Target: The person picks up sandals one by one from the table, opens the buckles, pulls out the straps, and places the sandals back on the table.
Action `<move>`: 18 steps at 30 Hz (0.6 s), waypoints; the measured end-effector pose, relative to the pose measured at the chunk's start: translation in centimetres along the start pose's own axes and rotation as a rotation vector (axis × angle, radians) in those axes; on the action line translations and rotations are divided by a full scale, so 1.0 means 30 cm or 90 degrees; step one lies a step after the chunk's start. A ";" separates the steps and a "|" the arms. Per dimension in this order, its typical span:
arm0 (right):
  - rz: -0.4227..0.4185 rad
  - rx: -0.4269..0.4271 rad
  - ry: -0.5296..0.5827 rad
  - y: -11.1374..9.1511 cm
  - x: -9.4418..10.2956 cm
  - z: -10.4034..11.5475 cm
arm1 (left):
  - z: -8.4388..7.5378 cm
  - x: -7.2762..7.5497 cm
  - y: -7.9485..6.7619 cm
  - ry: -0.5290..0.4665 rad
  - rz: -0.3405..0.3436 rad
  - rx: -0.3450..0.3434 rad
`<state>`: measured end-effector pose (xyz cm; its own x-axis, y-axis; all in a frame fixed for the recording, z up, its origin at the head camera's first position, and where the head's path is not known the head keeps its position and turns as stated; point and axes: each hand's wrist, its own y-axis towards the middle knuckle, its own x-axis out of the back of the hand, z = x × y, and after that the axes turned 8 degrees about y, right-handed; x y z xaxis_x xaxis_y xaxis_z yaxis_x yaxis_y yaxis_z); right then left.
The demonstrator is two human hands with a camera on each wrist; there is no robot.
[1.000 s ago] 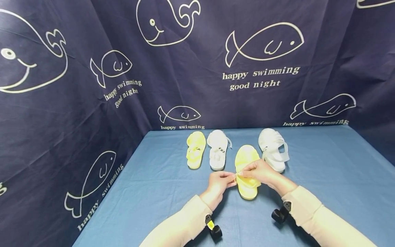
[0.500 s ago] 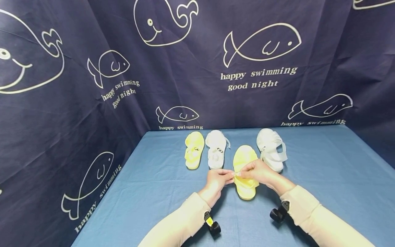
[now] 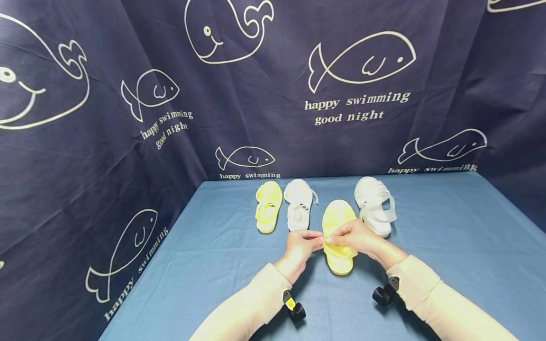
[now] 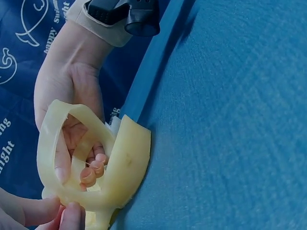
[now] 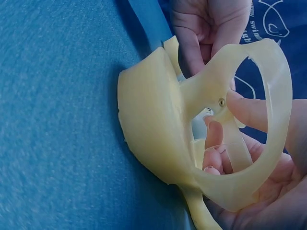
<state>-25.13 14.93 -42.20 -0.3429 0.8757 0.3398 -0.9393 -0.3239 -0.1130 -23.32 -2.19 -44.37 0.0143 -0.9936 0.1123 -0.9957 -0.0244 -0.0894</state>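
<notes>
In the head view a yellow sandal [image 3: 339,213] lies sole-down, its heel toward the person. My left hand [image 3: 300,247] is at its left side, thumb and fingers pinching the strap near the fastening. From the other side, my right hand [image 3: 359,235] reaches over the sandal and pinches the strap at the same spot. A small metal stud [image 5: 221,102] shows on the strap by the right thumb in the right wrist view. The heel strap [image 4: 50,143] arches up in the left wrist view, with right-hand fingers visible through its loop. The fingertips partly hide the fastening.
Behind the hands, another yellow sandal [image 3: 268,208] and a white sandal [image 3: 298,196] stand side by side at the left. A second white sandal [image 3: 373,199] is close behind the right hand. Blue cloth [image 3: 204,255] covers the table; a dark printed curtain [image 3: 256,113] hangs behind.
The head view has shifted slightly. My left hand has moved up a little beside the sandal; both hands keep their pinch at the strap.
</notes>
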 end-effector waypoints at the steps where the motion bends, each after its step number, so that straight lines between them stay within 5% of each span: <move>1: 0.000 -0.001 -0.001 0.000 0.000 0.000 | -0.001 0.000 0.001 0.005 0.000 0.000; 18: -0.003 -0.002 -0.021 0.000 0.002 -0.002 | -0.026 0.003 0.001 0.111 0.009 0.005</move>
<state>-25.17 15.00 -42.23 -0.3379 0.8649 0.3711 -0.9410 -0.3186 -0.1140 -23.43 -2.19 -43.58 -0.0165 -0.9595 0.2813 -0.9950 -0.0119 -0.0991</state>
